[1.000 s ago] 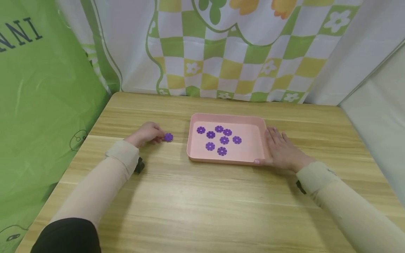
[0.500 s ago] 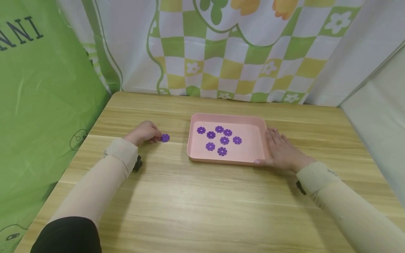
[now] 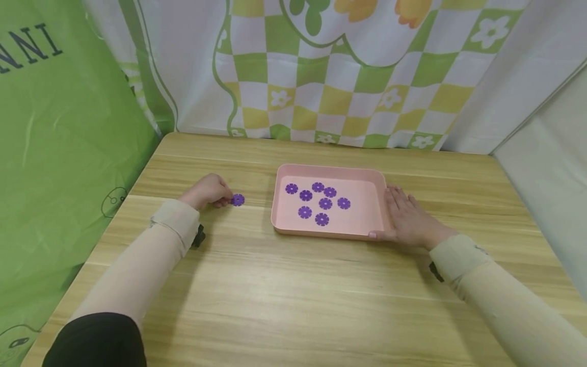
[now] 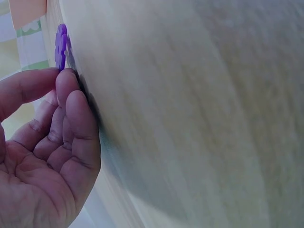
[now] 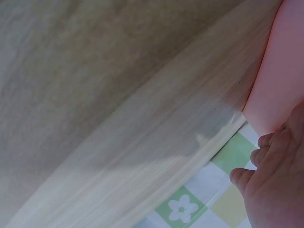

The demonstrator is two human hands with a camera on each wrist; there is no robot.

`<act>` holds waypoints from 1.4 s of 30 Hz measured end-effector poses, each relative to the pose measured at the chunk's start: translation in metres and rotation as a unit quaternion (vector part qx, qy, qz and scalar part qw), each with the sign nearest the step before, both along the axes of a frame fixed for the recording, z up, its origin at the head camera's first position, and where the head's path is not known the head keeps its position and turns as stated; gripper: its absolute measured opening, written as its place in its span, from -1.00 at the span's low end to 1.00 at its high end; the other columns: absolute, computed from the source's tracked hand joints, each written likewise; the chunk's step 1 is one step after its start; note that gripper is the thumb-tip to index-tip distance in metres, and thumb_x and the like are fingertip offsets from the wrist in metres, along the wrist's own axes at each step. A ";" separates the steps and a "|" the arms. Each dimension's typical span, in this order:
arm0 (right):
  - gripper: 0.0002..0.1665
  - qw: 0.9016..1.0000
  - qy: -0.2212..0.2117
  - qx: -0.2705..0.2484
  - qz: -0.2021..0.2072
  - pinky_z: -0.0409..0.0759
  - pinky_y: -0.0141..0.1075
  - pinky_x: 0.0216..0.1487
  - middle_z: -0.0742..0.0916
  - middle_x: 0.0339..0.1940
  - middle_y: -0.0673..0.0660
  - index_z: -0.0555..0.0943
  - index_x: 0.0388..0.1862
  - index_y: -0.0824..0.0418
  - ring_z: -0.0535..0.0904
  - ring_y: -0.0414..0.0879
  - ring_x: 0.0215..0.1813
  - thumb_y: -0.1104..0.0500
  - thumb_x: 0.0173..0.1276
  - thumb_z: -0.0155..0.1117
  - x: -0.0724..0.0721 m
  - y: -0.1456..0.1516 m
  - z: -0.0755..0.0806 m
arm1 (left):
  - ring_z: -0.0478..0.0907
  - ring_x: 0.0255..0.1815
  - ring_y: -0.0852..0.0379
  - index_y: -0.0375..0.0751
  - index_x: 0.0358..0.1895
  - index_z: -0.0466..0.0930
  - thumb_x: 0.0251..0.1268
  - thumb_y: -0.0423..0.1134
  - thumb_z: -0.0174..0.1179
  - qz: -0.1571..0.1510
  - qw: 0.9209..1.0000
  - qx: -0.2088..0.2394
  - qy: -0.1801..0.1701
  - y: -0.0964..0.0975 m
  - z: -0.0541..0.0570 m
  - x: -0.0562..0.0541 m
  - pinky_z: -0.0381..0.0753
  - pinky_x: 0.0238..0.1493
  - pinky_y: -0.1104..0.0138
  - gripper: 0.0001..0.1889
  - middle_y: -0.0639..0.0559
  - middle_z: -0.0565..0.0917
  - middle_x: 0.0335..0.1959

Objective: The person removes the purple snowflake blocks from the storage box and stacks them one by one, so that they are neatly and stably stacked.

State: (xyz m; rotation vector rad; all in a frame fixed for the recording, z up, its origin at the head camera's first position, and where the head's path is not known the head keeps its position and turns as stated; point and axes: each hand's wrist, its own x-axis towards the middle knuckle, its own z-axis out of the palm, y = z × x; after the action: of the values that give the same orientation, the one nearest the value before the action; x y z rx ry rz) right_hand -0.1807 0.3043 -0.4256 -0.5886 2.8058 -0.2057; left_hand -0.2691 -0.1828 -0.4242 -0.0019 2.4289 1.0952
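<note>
Between thumb and fingertips, my left hand (image 3: 210, 190) pinches a purple notched disc (image 3: 237, 199) just above the table, left of the tray. In the left wrist view the disc (image 4: 61, 46) stands out past the fingertips, seen nearly edge-on. A shallow pink tray (image 3: 376, 224) lies on the table with several more purple discs (image 3: 325, 204) spread flat inside it, mostly toward its left and middle. My right hand (image 3: 410, 216) rests with straight fingers against the tray's right wall, its thumb at the front right corner. The right wrist view shows that hand (image 5: 278, 175) beside the pink wall.
The wooden table (image 3: 293, 295) stretches in front of and around the tray. A checked green, yellow and white curtain (image 3: 339, 97) hangs along the back edge. Green cloth (image 3: 59, 153) borders the left side, and pale cloth (image 3: 550, 137) the right.
My left hand has drawn slightly to the left with the pinched disc, a little farther from the tray. The right hand, the tray and the discs in it look unmoved.
</note>
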 end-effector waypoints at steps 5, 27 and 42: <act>0.51 1.000 0.000 -0.002 0.002 -0.18 0.34 0.56 -0.10 0.60 0.61 -0.22 0.55 0.67 -0.21 0.51 0.60 -0.50 0.34 0.23 0.000 -0.001 0.002 | 0.56 -0.50 0.19 -0.55 -0.24 0.66 0.42 -0.46 0.17 -0.002 1.000 -0.004 0.001 0.001 0.004 0.001 0.66 -0.40 0.42 -0.85 -0.03 0.63 -0.53; 0.49 1.000 -0.003 -0.001 -0.003 -0.20 0.34 0.57 -0.12 0.61 0.59 -0.23 0.56 0.66 -0.23 0.49 0.61 -0.49 0.35 0.22 -0.001 0.000 -0.001 | 0.56 -0.38 0.12 -0.39 -0.20 0.64 0.41 -0.30 0.18 -0.040 0.997 0.004 0.060 0.020 0.015 0.001 0.69 -0.12 0.25 -0.83 -0.05 0.64 -0.40; 0.49 1.000 -0.004 -0.003 -0.004 -0.19 0.35 0.56 -0.10 0.60 0.61 -0.23 0.55 0.66 -0.21 0.51 0.61 -0.49 0.35 0.21 0.001 0.000 0.001 | 0.63 0.06 -0.23 -0.51 0.19 0.54 0.48 -0.32 0.20 -0.081 0.989 0.106 0.059 0.081 0.037 0.005 0.66 0.16 0.06 -0.64 -0.26 0.65 0.00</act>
State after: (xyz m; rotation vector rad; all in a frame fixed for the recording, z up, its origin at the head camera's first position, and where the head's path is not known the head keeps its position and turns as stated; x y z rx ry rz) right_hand -0.1801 0.3041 -0.4242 -0.5755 2.8008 -0.2167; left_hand -0.2641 -0.1023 -0.3867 0.3338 2.3527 1.3042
